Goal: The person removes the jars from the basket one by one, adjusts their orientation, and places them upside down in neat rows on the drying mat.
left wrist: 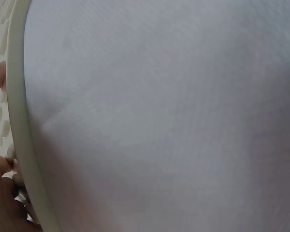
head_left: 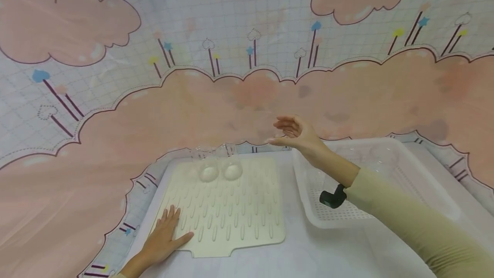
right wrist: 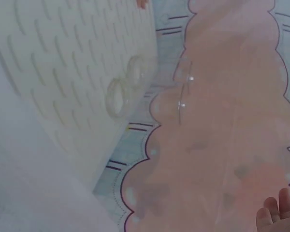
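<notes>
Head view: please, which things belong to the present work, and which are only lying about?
Probably in the work:
mat
two glasses, on the mat
basket, beside the mat
left hand, on the mat
right hand, raised, seemingly holding nothing

Only around it:
patterned cloth, behind
wrist camera

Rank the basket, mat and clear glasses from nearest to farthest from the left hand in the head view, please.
1. Mat: directly under the left hand.
2. Clear glasses: toward the mat's far edge, ranked as a pair.
3. Basket: right of the mat.
</notes>
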A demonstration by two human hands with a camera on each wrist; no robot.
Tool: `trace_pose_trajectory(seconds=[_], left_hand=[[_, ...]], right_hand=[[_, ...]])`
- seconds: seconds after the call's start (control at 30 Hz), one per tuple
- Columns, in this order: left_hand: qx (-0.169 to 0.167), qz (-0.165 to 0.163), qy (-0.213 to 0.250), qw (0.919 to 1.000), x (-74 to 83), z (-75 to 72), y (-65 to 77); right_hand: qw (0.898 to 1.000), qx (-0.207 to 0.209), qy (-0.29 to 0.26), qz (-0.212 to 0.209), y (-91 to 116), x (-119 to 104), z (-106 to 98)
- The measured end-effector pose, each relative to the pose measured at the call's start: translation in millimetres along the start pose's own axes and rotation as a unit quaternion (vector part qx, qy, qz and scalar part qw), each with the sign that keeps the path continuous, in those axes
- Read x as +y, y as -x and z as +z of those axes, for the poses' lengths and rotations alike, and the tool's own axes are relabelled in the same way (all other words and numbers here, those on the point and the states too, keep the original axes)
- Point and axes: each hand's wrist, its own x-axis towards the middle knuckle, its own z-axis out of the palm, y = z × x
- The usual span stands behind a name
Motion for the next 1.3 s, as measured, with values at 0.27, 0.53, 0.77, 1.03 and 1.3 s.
trace_pose_trajectory(seconds=[0.27,0.53,0.77,1.03,1.3], left_hand=[[-0.009,-0.003,0.002,1.0,0.9,-1.2,-0.3],[-0.008,-0.002,0.006,0.9999,1.6,-3.6,-1.4],[-0.016,-0.009,0.008,0.9998,0.6,-1.7,-2.0],[-0.017,-0.009,0.01,0.9998,-1.5,-0.1,-0.7],[-0.019,-0.009,0.006,0.9998,0.0,-1.0,-1.8]], right_hand=[[0.999,0.029,0.027,0.016,33.5,7.8,-38.7],[0.996,0.058,0.054,0.029,63.3,19.3,-69.0],[0.992,0.102,0.062,0.044,90.3,31.4,-88.3],[0.982,0.135,0.11,0.067,112.5,49.4,-104.4],[0.97,0.153,0.156,0.107,129.4,69.8,-106.0]])
